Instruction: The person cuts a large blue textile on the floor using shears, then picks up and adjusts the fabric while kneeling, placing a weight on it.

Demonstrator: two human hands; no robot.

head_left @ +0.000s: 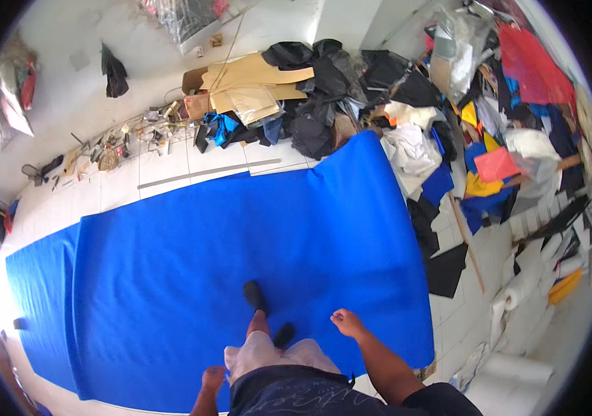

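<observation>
A large sheet of bright blue fabric (192,270) covers much of the tiled floor beneath me. Toward the left a fold or overlapping edge crosses it, and its far right corner rises in a bulge. I am standing on it in dark footwear (254,296). My right hand (347,323) hangs above the blue fabric with its fingers curled in, apart from the cloth, and nothing shows in it. Low beside my body is my left hand (214,378), also loosely closed, with no object visible in it.
A long grey strip (209,173) lies on the floor past the fabric's far edge. Tan pattern sheets (258,75) and black material (313,132) are heaped by the wall. Mixed coloured scraps (497,166) pile up at right, near white rolls (521,288) and a thin wooden stick (467,243).
</observation>
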